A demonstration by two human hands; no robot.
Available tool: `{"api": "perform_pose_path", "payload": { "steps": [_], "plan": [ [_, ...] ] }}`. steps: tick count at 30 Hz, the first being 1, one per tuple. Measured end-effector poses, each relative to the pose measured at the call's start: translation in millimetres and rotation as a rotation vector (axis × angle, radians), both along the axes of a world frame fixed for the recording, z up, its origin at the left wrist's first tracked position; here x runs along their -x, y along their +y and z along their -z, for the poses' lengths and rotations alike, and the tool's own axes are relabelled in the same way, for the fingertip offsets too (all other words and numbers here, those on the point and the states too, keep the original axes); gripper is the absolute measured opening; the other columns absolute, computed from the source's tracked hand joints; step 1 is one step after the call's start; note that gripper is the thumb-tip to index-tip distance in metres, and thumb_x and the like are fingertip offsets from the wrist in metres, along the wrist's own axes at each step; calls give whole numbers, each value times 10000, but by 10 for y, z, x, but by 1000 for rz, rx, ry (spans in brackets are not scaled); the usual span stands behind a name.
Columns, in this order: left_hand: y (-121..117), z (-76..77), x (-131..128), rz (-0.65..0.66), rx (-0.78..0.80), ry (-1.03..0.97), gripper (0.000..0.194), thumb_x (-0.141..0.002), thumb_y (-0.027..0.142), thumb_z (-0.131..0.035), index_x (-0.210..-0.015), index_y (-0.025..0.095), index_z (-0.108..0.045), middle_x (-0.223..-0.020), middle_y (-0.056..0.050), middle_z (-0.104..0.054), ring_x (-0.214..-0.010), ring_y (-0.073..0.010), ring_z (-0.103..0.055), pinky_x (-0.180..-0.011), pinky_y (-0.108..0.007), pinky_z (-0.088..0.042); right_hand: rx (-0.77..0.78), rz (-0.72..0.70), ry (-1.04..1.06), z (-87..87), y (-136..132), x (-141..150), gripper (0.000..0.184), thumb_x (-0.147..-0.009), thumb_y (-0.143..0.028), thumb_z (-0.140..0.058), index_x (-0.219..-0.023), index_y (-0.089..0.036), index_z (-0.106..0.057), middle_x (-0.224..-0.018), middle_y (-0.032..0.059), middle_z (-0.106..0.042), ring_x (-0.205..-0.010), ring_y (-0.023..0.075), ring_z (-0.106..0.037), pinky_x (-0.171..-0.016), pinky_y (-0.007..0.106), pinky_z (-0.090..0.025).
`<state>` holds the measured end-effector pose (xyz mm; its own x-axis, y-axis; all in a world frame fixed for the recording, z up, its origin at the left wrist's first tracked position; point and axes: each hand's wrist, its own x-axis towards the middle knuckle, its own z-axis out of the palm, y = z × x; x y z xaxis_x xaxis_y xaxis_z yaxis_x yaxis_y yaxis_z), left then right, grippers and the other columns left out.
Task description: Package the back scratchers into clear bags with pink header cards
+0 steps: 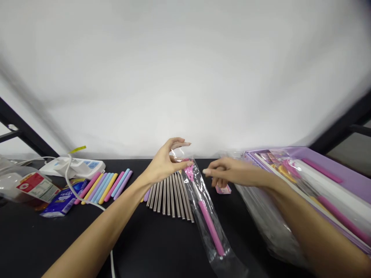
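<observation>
My left hand grips the top of a clear plastic bag between thumb and fingers, with the bag's mouth bunched there. Inside the bag lies a slim pink utensil with a wider pink head near my left thumb. My right hand is curled just beside the bag's upper edge, and its index finger points toward it. I cannot tell whether it holds the plastic. A small pink packet lies on the table below my right fingers. Steel straws fan out under my left wrist.
Pastel silicone sticks lie on the black table, near a white power strip, its cable, a blue packet and a labelled carton. A lilac box and stacked plastic bags sit right.
</observation>
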<state>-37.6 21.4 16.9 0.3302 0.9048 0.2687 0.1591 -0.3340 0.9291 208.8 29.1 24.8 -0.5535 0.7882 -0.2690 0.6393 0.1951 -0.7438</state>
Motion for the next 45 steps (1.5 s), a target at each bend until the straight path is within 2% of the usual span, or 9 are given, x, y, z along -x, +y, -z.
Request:
{"api": "perform_pose_path", "payload": {
  "steps": [4,7,13,24,28,31,36,41,45],
  "plan": [
    [-1,99,-44,164,97,-26,630,-750,270,-779,-1275,261,-431,-1503,-166,-398,-834,-175,-710,-673,-300,-553,-311,-7,-362,51,122,-272,498,-599,-458,-794,-1015,-206,-687,-959,88,-675,-835,248,-615,-707,346,-466],
    [-2,200,-94,227,165,0,664,-744,268,-788,-1292,274,-415,-1525,-178,-355,-847,-189,-717,-757,-375,-566,-296,-76,-528,120,140,-290,601,-489,-404,-838,-1029,-210,-659,-1080,100,-603,-950,283,-578,-738,344,-448],
    [-27,292,-150,258,206,46,678,-748,288,-780,-1312,281,-402,-1535,-187,-329,-842,-203,-723,-737,-388,-574,-276,-81,-569,141,136,-193,526,-504,-359,-825,-957,-204,-606,-1044,83,-567,-943,264,-561,-727,313,-420],
    [-36,278,-152,232,194,118,696,-748,333,-776,-1328,304,-393,-1521,-156,-357,-855,-217,-723,-703,-361,-566,-330,-40,-439,83,154,-337,437,-522,-299,-786,-891,-218,-567,-958,52,-625,-866,242,-586,-673,307,-420],
    [-50,280,-164,225,190,139,708,-736,332,-781,-1331,282,-400,-1494,-178,-390,-814,-205,-721,-713,-378,-566,-146,2,-123,17,110,-311,433,-592,-207,-735,-969,-229,-523,-735,-23,-620,-687,186,-611,-609,288,-449],
    [-66,270,-174,246,201,118,718,-734,311,-781,-1340,275,-399,-1498,-192,-378,-810,-198,-720,-741,-394,-568,-80,-16,103,-78,54,-256,276,-702,-260,-707,-927,-218,-553,-704,-26,-624,-659,160,-599,-614,285,-465],
    [-86,258,-194,285,210,103,786,-727,281,-790,-1391,275,-370,-1477,-220,-398,-811,-194,-714,-770,-420,-574,-283,-7,276,-209,-15,-105,234,-815,-412,-650,-904,-198,-682,-874,50,-692,-836,212,-626,-752,347,-497],
    [-115,262,-212,344,217,43,889,-712,218,-792,-1450,294,-303,-1483,-239,-373,-829,-198,-708,-805,-443,-579,-582,92,258,-154,-34,60,208,-858,-390,-600,-849,-222,-724,-911,68,-689,-845,215,-619,-766,361,-502],
    [-138,243,-213,399,207,49,1009,-743,179,-757,-1510,359,-126,-1453,-222,-420,-849,-198,-706,-823,-432,-568,-520,74,329,-91,-34,117,173,-883,-324,-578,-947,-240,-715,-960,45,-715,-902,211,-653,-832,366,-517]
  ]
}}
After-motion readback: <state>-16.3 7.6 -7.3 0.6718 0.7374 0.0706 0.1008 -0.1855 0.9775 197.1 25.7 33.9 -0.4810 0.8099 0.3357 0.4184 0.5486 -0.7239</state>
